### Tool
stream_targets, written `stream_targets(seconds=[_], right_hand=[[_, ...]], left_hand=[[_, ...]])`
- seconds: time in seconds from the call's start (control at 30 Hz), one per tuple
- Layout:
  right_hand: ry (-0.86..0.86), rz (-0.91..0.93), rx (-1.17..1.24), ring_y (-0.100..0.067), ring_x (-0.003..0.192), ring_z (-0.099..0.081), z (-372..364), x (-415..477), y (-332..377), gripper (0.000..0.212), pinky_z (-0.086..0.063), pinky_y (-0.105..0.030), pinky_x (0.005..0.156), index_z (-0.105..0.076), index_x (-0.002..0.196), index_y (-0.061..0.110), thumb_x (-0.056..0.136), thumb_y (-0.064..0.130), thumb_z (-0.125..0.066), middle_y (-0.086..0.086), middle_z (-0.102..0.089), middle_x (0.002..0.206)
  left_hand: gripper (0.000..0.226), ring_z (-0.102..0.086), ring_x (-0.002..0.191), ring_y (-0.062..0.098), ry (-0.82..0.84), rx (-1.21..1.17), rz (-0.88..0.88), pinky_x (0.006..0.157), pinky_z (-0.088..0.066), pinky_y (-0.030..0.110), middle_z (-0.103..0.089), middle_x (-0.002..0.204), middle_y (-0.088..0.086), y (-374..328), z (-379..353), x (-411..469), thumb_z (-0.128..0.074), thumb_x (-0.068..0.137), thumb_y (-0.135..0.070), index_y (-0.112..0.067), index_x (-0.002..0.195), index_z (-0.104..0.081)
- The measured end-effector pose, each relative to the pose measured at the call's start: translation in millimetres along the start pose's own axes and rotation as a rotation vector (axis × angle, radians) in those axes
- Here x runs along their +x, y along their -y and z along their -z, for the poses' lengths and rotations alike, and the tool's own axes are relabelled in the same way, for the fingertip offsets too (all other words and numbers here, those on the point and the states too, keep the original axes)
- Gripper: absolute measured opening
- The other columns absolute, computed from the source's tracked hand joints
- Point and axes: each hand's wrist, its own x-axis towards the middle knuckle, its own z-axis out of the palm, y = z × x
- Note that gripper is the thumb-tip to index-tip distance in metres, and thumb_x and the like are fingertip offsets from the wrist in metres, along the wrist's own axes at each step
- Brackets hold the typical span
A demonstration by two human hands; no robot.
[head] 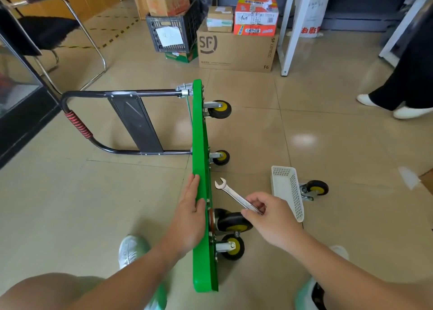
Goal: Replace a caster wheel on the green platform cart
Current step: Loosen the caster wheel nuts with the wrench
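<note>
While left hand (191, 213) presses cart (199, 127) edge | right hand (269, 218) pinches wrench (234, 195)

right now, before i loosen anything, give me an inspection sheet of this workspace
surface: glossy tiled floor
job's things: green cart stands on its side edge, four mounted casters facing right; loose caster wheel lies beside white basket
clutter: cardboard boxes and black crate beyond the cart
hands: left hand flat on the cart's edge; right hand pinches the wrench
cables: nothing seen
surroundings: black chair on the left, white table legs, another person's legs on the right
</note>
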Motion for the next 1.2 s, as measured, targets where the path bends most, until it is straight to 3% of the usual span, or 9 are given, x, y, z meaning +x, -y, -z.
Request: stream_targets(seconds=[0.17, 0.33, 0.47, 0.63, 0.77, 0.83, 1.0, 1.1, 1.2], right_hand=[[0.012, 0.009, 0.072, 0.003, 0.061, -0.052, -3, 7, 6, 0.009, -0.043, -0.016, 0.058, -0.065, 0.093, 0.036, 0.09, 0.03, -0.071, 0.016, -0.06, 0.071], [0.077, 0.01, 0.199, 0.0, 0.055, -0.043, -6, 15, 13, 0.007, -0.037, -0.019, 0.055, -0.063, 0.097, 0.048, 0.096, 0.042, -0.063, 0.017, -0.048, 0.06], [0.106, -0.076, 0.369, -0.008, 0.065, -0.055, -9, 21, 19, 0.011, -0.048, -0.028, 0.064, -0.067, 0.103, 0.043, 0.099, 0.035, -0.061, 0.01, -0.059, 0.07], [0.14, -0.118, 0.586, -0.013, 0.074, -0.07, -6, 29, 26, 0.019, -0.054, -0.023, 0.065, -0.068, 0.113, 0.024, 0.104, 0.016, -0.053, -0.001, -0.076, 0.087], [0.137, -0.107, 0.582, -0.018, 0.081, -0.074, -4, 35, 27, 0.017, -0.061, -0.039, 0.078, -0.069, 0.112, 0.024, 0.103, 0.016, -0.056, 0.001, -0.078, 0.095], [0.122, -0.113, 0.593, -0.016, 0.078, -0.072, -5, 39, 27, 0.014, -0.062, -0.043, 0.077, -0.073, 0.104, 0.023, 0.1, 0.016, -0.062, 0.005, -0.076, 0.09], [0.081, -0.066, 0.507, -0.01, 0.061, -0.053, -8, 42, 27, 0.016, -0.048, -0.03, 0.06, -0.071, 0.081, 0.034, 0.096, 0.037, -0.066, 0.009, -0.054, 0.065], [0.061, -0.024, 0.484, -0.014, 0.061, -0.044, -13, 45, 27, 0.016, -0.041, -0.034, 0.062, -0.071, 0.082, 0.035, 0.096, 0.041, -0.066, 0.012, -0.047, 0.062], [0.066, 0.0, 0.477, -0.01, 0.065, -0.05, -19, 49, 30, 0.018, -0.043, -0.03, 0.07, -0.073, 0.084, 0.035, 0.097, 0.043, -0.064, 0.011, -0.053, 0.064]], left_hand=[[0.059, -0.007, 0.152, -0.005, -0.019, -0.03, 0.008, 0.102, -0.001, -0.008, -0.007, 0.168, -0.019, 1, -3, -1, -0.038, 0.108, -0.012, -0.028, 0.162, -0.019], [0.059, -0.005, 0.151, -0.007, -0.033, -0.03, -0.004, 0.102, 0.0, -0.009, -0.005, 0.169, -0.018, 0, -8, -3, -0.036, 0.109, -0.014, -0.029, 0.162, -0.016], [0.059, -0.004, 0.152, -0.006, -0.039, -0.021, -0.018, 0.105, 0.0, -0.007, -0.005, 0.169, -0.015, 0, -9, -3, -0.035, 0.109, -0.013, -0.026, 0.163, -0.015], [0.059, -0.005, 0.152, -0.004, -0.031, -0.004, -0.024, 0.106, 0.0, -0.006, -0.004, 0.17, -0.014, 0, -8, -3, -0.035, 0.109, -0.011, -0.024, 0.162, -0.014], [0.059, -0.004, 0.153, -0.003, -0.024, -0.003, -0.024, 0.106, 0.001, -0.006, -0.003, 0.17, -0.013, -1, -6, -4, -0.035, 0.109, -0.012, -0.024, 0.163, -0.014], [0.059, -0.004, 0.153, -0.003, -0.024, -0.005, -0.024, 0.106, 0.001, -0.006, -0.004, 0.17, -0.014, -1, -6, -5, -0.034, 0.109, -0.012, -0.024, 0.162, -0.013], [0.059, -0.003, 0.152, -0.005, -0.028, 0.005, -0.032, 0.106, 0.001, -0.006, -0.004, 0.17, -0.014, 0, -7, -5, -0.034, 0.109, -0.013, -0.025, 0.163, -0.013], [0.059, -0.003, 0.152, -0.006, -0.032, 0.014, -0.044, 0.107, 0.001, -0.006, -0.003, 0.169, -0.014, 0, -8, -4, -0.035, 0.109, -0.013, -0.024, 0.162, -0.013], [0.059, -0.002, 0.152, -0.006, -0.022, 0.026, -0.052, 0.107, 0.001, -0.005, -0.002, 0.169, -0.014, 2, -7, -4, -0.035, 0.109, -0.014, -0.024, 0.163, -0.013]])
